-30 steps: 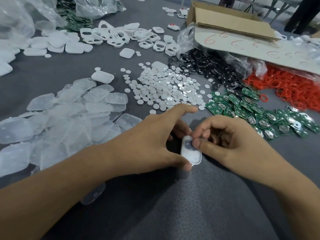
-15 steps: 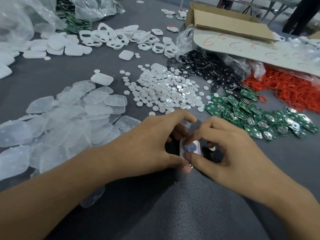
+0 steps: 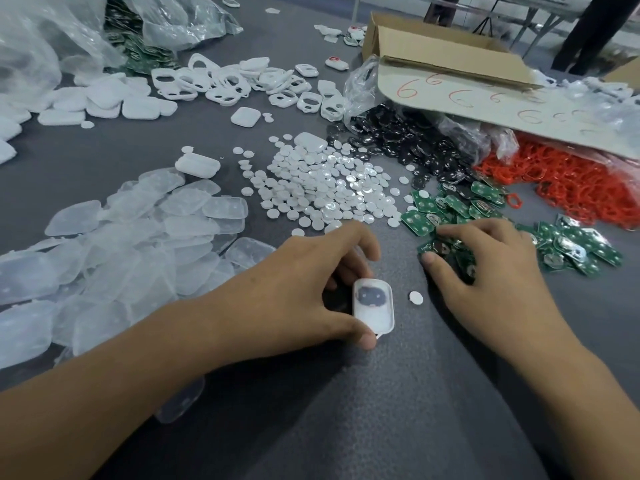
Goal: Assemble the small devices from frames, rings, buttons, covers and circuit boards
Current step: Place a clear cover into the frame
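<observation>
— Where is the white device [image 3: 374,308]?
— On the grey table [image 3: 381,410], pinched between thumb and fingers of the left hand [image 3: 304,292].
— The right hand [image 3: 485,271]?
— Spread on the green circuit boards [image 3: 450,209]; whether it grips one, I cannot tell. A loose white button [image 3: 415,296] lies between the hands.

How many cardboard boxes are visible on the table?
2. One open cardboard box lies at the far right above the red rings; a second box's corner shows at the right edge. Others may be out of view.
</observation>
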{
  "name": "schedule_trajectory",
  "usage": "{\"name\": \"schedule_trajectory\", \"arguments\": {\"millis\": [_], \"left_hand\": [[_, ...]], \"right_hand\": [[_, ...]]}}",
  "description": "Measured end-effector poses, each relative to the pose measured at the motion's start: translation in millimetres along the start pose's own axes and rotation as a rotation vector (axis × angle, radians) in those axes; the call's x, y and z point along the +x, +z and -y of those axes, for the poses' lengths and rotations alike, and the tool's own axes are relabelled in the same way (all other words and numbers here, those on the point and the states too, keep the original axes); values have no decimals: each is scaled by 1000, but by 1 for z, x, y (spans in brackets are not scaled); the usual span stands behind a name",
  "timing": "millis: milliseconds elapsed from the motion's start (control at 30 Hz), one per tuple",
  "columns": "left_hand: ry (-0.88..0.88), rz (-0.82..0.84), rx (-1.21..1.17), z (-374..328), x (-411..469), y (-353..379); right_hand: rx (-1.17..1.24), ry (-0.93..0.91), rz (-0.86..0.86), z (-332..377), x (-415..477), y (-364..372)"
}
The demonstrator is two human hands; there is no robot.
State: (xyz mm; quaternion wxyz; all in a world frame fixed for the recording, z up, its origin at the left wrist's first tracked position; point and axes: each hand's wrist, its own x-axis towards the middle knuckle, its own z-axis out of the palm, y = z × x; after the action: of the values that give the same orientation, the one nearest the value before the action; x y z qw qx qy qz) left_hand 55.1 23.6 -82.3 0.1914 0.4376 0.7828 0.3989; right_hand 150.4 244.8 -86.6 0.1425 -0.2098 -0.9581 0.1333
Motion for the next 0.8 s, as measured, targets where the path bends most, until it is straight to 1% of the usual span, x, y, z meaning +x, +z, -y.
{"name": "schedule_trajectory", "arguments": {"millis": [200,467,600,733,800], "left_hand": [[6,16,40,0,0,-2],[25,14,52,1,0,-2],[25,11,71,3,0,-1],[37,6,92,4,0,-1],[44,6,99,4,0,-1]], "right_hand": [[111,-8,-56,0,3,0],[129,-73,-75,0,2,-5],[193,-68,-197,1,2,-5],[251,-13,-348,-2,3,-7],[356,15,-386,-5,3,-7]]}}
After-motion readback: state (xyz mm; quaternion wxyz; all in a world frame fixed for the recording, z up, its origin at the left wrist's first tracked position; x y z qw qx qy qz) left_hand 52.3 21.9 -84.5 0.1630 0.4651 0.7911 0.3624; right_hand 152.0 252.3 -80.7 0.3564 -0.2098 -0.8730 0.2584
